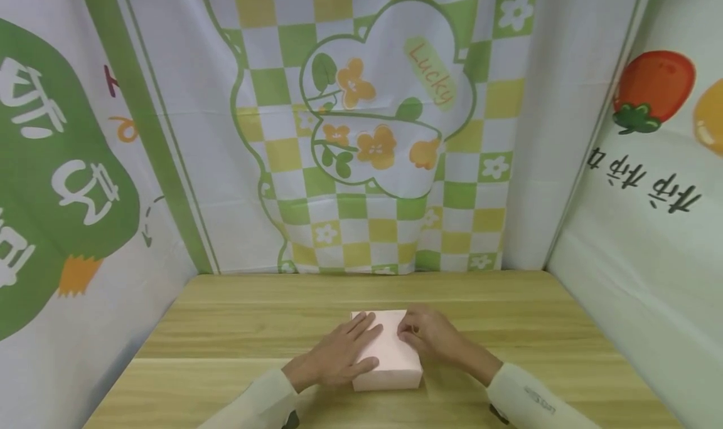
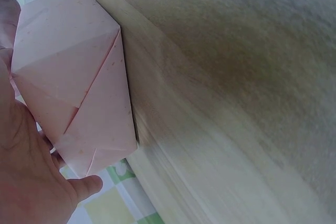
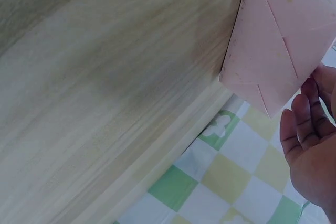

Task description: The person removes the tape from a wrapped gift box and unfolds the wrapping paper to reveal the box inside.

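A box wrapped in pink paper [image 1: 390, 350] lies on the wooden table in front of me. Its side shows a long diagonal fold [image 2: 97, 72] and smaller creases low down. My left hand [image 1: 347, 347] rests flat on the left part of the top, fingers spread and pointing away, thumb toward the near edge. At the right edge of the top, my right hand [image 1: 429, 333] has its thumb and index finger brought together against the paper. The other fingers [image 3: 304, 121] curl loosely beside the box. I cannot tell whether anything thin lies between its fingertips.
The light wooden table [image 1: 248, 328] stretches out on both sides of the box. Behind it hangs a curtain with green and yellow checks [image 1: 361, 228]. Printed cloth walls [image 1: 638, 247] stand at the left and right.
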The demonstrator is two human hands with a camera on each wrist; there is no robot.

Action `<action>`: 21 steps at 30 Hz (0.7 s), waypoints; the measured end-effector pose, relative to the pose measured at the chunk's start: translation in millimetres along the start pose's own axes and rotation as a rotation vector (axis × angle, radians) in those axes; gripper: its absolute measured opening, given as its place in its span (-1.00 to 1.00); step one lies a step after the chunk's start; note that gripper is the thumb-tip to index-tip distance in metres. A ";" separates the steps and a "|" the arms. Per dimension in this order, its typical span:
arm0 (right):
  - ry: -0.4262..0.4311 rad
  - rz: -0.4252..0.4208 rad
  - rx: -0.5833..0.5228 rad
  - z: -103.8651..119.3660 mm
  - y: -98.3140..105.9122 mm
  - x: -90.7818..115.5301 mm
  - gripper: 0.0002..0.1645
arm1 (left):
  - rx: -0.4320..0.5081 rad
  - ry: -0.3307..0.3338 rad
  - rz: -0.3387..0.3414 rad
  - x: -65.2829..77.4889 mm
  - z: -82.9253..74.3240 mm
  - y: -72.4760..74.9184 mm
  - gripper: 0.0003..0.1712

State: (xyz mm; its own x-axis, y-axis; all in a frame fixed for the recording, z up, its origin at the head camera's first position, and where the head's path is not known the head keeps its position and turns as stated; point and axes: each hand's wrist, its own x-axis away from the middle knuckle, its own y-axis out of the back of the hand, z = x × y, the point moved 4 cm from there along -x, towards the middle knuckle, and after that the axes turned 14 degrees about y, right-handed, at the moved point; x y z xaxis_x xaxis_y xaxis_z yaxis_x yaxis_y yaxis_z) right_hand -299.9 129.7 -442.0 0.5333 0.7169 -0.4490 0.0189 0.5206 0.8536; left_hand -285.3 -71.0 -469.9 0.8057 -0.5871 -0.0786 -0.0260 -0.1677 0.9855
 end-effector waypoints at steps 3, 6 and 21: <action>-0.023 0.018 -0.031 0.9 0.4 -0.3 -0.97 | -0.003 0.016 0.005 0.5 0.3 -0.7 -0.26; -0.051 0.023 -0.047 2.0 2.2 -1.4 -0.96 | 0.004 0.033 0.011 0.5 0.3 -0.6 -0.26; 0.034 0.063 0.006 10.4 2.1 1.1 -0.78 | 0.022 0.037 0.027 1.7 -1.4 2.1 -0.25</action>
State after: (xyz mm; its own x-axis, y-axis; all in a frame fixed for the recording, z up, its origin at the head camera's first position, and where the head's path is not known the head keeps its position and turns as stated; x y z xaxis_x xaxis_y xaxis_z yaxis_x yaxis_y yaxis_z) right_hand -290.6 126.8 -437.9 0.5049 0.7632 -0.4033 -0.0088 0.4718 0.8817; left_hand -283.2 -71.3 -467.7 0.8259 -0.5620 -0.0463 -0.0604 -0.1699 0.9836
